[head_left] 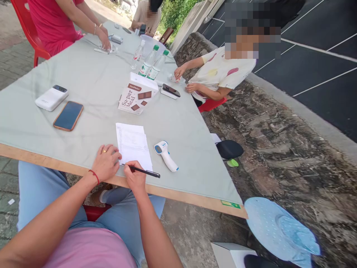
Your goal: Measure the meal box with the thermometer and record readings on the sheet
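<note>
My right hand [135, 178] is closed round a black pen [145, 171], its tip at the lower left edge of some white paper sheets [134, 145]. Print covers part of the top sheet. My left hand [106, 162] rests on the table beside the paper, fingers bent and somewhat apart, fingertips at the sheet's left edge; nothing shows in it. Right of the paper lies a white and blue infrared thermometer [166, 155]. A white "Super Meal" box [136, 95] stands beyond the paper.
On the table's left lie a phone [68, 115] and a white power bank [51, 98]. Several bottles [150, 61] stand behind the box, near another phone [171, 90]. Three other people sit round the table [189, 149]. A blue sun hat [279, 227] is by the right corner.
</note>
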A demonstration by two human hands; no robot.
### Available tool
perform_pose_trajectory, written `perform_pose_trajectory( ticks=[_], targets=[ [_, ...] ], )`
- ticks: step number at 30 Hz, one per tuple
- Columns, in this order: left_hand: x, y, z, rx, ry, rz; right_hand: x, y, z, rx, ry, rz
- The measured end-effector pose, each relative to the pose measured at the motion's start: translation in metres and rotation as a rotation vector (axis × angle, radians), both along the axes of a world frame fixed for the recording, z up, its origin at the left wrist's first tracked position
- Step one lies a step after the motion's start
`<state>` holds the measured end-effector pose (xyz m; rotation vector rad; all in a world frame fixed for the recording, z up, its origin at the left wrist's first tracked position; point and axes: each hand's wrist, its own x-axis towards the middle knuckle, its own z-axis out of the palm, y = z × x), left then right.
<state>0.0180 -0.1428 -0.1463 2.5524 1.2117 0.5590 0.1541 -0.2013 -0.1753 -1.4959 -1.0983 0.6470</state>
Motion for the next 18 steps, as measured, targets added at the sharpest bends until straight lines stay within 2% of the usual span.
perform_pose_trajectory(
  ticks=[18],
  targets=[
    [0.0004, -0.0006, 0.0009, -0.003, -0.002, 0.001, -0.0001, -0.0004, -0.0017, 0.005, -0.04, 0.0]
  ],
)
